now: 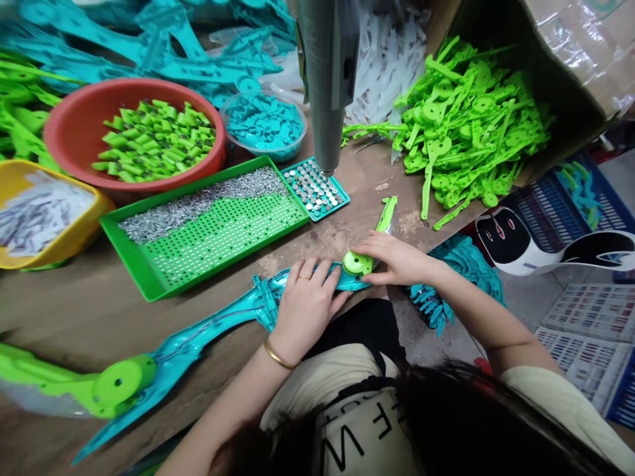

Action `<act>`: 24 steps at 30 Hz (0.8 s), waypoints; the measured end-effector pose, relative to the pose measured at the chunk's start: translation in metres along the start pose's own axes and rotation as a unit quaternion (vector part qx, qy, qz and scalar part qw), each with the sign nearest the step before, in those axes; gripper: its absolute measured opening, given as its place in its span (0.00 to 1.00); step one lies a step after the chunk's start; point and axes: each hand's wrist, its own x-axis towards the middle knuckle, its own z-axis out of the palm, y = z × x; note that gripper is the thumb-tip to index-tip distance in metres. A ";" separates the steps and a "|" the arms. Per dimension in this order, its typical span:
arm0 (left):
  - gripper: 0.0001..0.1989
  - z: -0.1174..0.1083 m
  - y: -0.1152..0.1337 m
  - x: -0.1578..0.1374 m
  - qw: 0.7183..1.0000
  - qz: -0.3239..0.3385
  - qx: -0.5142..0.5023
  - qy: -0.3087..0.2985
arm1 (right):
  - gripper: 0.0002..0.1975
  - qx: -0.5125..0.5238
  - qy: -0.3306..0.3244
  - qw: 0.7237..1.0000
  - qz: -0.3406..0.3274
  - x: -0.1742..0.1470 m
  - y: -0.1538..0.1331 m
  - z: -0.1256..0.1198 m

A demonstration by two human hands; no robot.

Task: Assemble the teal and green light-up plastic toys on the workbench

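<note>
A long turquoise plastic shell [235, 305], pointed at its left end, lies across the table edge in front of me. My left hand [308, 297], with a ring and a bracelet, grips its right part from above; the fingers hide some of it. At the shell's right end, my right hand [397, 259] has its thumb and fingers around a lime-green plastic arm with a round end [357, 263]. That round end sits over the shell, while the narrow part points away from me. Another lime-green arm [116, 385] lies at the shell's left end.
A green tray [159, 283] of screws stands beside a small turquoise tray [341, 206] of metal discs. Behind are a red bowl [67, 129] of green pieces and a tub [233, 142] of turquoise pieces. An electric screwdriver [327, 86] hangs overhead. Green arms [471, 125] are heaped at right.
</note>
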 end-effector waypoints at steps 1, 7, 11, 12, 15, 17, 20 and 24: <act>0.19 0.000 0.000 0.000 1.000 0.000 -0.002 -0.002 | 0.28 0.003 0.000 1.000 -0.001 0.001 0.000 0.001; 0.18 0.002 -0.001 0.000 1.000 -0.003 -0.011 -0.005 | 0.29 0.017 0.000 1.000 -0.004 0.003 0.000 0.004; 0.19 0.003 0.000 0.000 1.000 -0.007 -0.015 -0.003 | 0.28 0.035 -0.004 0.999 -0.006 0.003 0.001 0.003; 0.19 0.003 0.000 0.000 1.000 -0.007 -0.011 -0.003 | 0.29 0.037 -0.005 0.999 -0.005 0.002 0.001 0.002; 0.19 0.003 0.001 0.000 1.000 -0.004 0.000 -0.003 | 0.31 0.038 -0.005 0.999 0.008 0.002 0.001 0.001; 0.19 0.003 0.000 0.000 1.000 -0.003 0.002 -0.003 | 0.32 0.036 -0.003 0.999 0.014 0.002 0.002 0.001; 0.20 0.004 0.000 -0.001 1.000 -0.003 0.003 -0.001 | 0.33 0.035 0.000 0.999 0.015 0.002 0.003 0.003; 0.19 0.005 -0.002 -0.002 1.000 0.000 0.003 0.006 | 0.36 0.028 0.000 0.999 0.026 0.002 0.003 0.005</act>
